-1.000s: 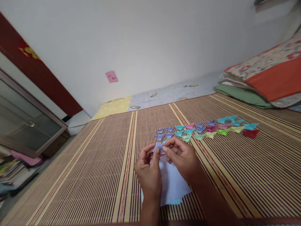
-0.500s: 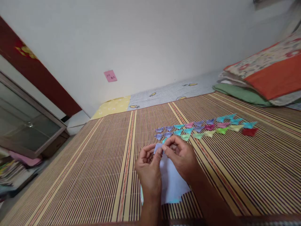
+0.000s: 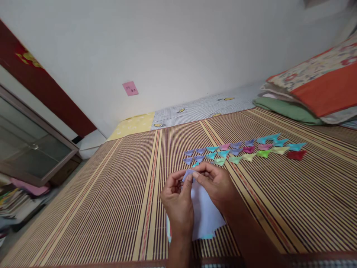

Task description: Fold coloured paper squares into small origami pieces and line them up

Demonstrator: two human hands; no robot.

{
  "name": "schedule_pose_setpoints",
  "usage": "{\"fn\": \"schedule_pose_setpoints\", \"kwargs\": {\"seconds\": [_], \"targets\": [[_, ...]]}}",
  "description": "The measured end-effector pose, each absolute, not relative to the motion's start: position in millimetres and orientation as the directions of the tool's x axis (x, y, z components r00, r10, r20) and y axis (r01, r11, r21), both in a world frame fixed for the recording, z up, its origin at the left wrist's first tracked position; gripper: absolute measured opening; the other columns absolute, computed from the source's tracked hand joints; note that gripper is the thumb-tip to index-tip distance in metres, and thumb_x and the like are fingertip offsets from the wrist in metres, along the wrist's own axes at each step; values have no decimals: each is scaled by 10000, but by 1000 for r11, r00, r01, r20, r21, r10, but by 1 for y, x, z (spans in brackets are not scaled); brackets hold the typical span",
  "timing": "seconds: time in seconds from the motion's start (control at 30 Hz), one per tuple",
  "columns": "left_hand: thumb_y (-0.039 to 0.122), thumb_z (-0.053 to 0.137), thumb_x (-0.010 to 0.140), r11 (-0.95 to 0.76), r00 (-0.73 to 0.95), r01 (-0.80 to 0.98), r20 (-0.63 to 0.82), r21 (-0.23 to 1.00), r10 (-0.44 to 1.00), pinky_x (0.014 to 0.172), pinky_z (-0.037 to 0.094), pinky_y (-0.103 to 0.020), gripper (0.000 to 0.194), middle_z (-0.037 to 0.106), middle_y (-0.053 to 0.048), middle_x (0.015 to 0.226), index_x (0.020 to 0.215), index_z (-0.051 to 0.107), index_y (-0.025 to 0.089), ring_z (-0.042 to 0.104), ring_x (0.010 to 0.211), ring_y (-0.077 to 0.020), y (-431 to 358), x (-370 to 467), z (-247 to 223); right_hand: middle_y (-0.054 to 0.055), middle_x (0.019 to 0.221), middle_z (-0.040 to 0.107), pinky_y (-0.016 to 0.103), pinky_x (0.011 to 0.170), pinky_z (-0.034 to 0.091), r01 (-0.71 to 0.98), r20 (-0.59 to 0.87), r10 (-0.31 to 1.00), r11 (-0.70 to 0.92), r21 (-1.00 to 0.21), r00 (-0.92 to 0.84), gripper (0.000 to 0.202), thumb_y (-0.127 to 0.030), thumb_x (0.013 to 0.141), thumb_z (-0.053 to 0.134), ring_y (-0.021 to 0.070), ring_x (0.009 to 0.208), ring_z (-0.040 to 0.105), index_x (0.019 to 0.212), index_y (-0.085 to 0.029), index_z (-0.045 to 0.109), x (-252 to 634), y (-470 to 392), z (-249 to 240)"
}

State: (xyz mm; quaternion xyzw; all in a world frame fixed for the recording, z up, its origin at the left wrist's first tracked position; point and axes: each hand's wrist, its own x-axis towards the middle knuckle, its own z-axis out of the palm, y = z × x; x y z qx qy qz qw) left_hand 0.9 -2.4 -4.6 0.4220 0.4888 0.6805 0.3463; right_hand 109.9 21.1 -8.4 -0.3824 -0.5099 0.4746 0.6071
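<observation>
A small piece of folded lavender paper (image 3: 188, 173) is pinched between my two hands, its pointed top edge showing above the thumbs. My left hand (image 3: 178, 191) grips its left side with thumb and fingers. On the right side, my right hand (image 3: 213, 182) presses it between thumb and forefinger. Beneath the hands lies a stack of paper sheets (image 3: 206, 214), pale lavender on top, with turquoise edges sticking out below. Just beyond my fingers sit rows of small folded paper boats (image 3: 235, 152) in purple, turquoise, pink, green, yellow and red.
Everything lies on a striped bamboo mat (image 3: 117, 193). Folded bedding (image 3: 320, 93) is piled at the far right. A patterned sheet (image 3: 192, 111) runs along the wall, where a pink note (image 3: 130, 88) is stuck. A glass-fronted cabinet (image 3: 33, 145) stands at the left.
The lavender paper has turned slightly in my fingers, and its top now looks more pointed. Both hands stay in nearly the same place, still pinching it.
</observation>
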Motion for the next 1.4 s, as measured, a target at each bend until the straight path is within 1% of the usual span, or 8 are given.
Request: {"fn": "schedule_pose_setpoints", "kwargs": {"seconds": [0.13, 0.3, 0.53, 0.97, 1.07, 1.17, 1.23, 1.4], "targets": [[281, 844, 775, -271, -403, -62, 224, 960, 887, 694, 543, -243, 184, 749, -14, 796, 908, 757, 189, 684, 742, -154, -1, 1, -4, 3, 739, 718, 276, 655, 516, -211, 256, 967, 252, -945, 5, 80, -271, 838, 713, 158, 695, 659, 832, -192, 722, 113, 23, -10], [319, 837, 785, -153, -228, -132, 121, 979, 966, 648, 522, -228, 201, 741, -17, 747, 889, 756, 168, 655, 672, -135, 5, -9, -5, 21, 762, 728, 291, 675, 506, -199, 254, 967, 247, -948, -10, 102, -284, 825, 740, 168, 711, 656, 825, -181, 737, 118, 26, -14], [339, 787, 832, -225, -229, -55, 207, 973, 951, 655, 496, -224, 175, 705, -1, 716, 795, 740, 175, 628, 684, -136, 2, -14, -4, -1, 697, 686, 282, 638, 470, -149, 248, 965, 234, -961, -85, 144, -312, 825, 747, 160, 665, 621, 770, -186, 704, 120, 24, -7], [374, 756, 884, -225, -190, -104, 202, 969, 961, 642, 450, -224, 262, 654, 3, 674, 738, 694, 166, 570, 654, -127, 4, -16, -5, -17, 652, 641, 273, 625, 459, -139, 266, 959, 251, -958, -101, 222, -341, 845, 751, 149, 637, 591, 714, -190, 655, 120, 22, -3], [363, 784, 860, -94, -5, -323, 97, 942, 995, 625, 447, -230, 265, 648, -13, 668, 734, 686, 151, 575, 634, -129, 4, -20, 0, 8, 718, 675, 285, 659, 499, -241, 263, 951, 221, -945, -162, 256, -416, 906, 707, 159, 688, 625, 781, -193, 694, 124, 24, -3], [360, 802, 836, 131, 240, -574, 14, 808, 971, 606, 458, -235, 238, 632, -21, 691, 797, 705, 145, 592, 627, -132, 2, -18, 4, 42, 891, 733, 293, 654, 541, -368, 270, 938, 178, -913, -218, 268, -447, 952, 657, 160, 714, 657, 1061, -221, 751, 131, 24, -7], [365, 816, 814, 228, 334, -649, 3, 725, 943, 584, 459, -232, 236, 610, -15, 687, 819, 710, 154, 587, 610, -129, 1, -13, 4, 25, 852, 725, 269, 575, 537, -411, 253, 914, 108, -905, -317, 314, -437, 937, 685, 142, 630, 640, 1182, -247, 737, 133, 24, -9], [420, 834, 762, 322, 406, -643, -47, 695, 913, 518, 447, -237, 300, 565, -11, 630, 753, 661, 175, 563, 554, -134, 0, 0, -3, 11, 872, 678, 196, 483, 506, -429, 247, 917, 95, -898, -313, 157, -381, 861, 768, 94, 590, 598, 871, -224, 772, 131, 20, -4]]}}
